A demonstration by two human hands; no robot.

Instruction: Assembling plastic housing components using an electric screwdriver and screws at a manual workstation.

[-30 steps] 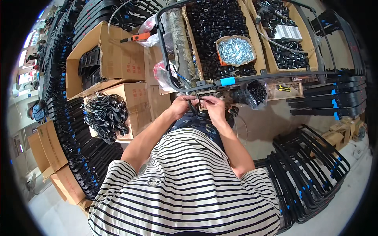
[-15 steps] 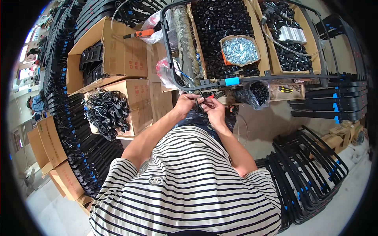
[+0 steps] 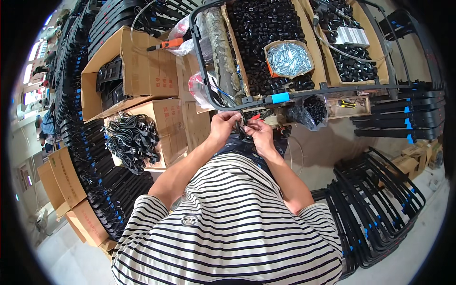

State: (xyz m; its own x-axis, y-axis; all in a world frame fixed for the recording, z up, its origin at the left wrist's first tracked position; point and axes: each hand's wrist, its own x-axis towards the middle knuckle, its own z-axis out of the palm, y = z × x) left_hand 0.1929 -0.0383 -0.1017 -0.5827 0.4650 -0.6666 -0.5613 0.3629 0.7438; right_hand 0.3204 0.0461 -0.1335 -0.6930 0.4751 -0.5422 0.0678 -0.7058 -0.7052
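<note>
My left hand (image 3: 225, 126) and my right hand (image 3: 260, 135) are together just below the near bar of a black tubular metal frame (image 3: 247, 106). Both are closed, fingers pinching a thin black cable (image 3: 239, 127) that hangs between them. The cable's ends and my fingertips are partly hidden. A strip of blue tape (image 3: 280, 98) wraps the near bar, just right of my hands. Close behind my right hand shows a small red piece (image 3: 256, 117), too small to name.
Past the frame stand cardboard trays of black plastic parts (image 3: 266, 26) and a box of silver screws (image 3: 289, 59). Bundled cables (image 3: 133, 142) lie on a carton at left. A bag of black parts (image 3: 313, 111) sits right of my hands. Stacked black frames (image 3: 375, 204) stand lower right.
My hands have drawn slightly apart at the fingertips, the right one a little lower, with the cable still between them. The whole view has shifted slightly.
</note>
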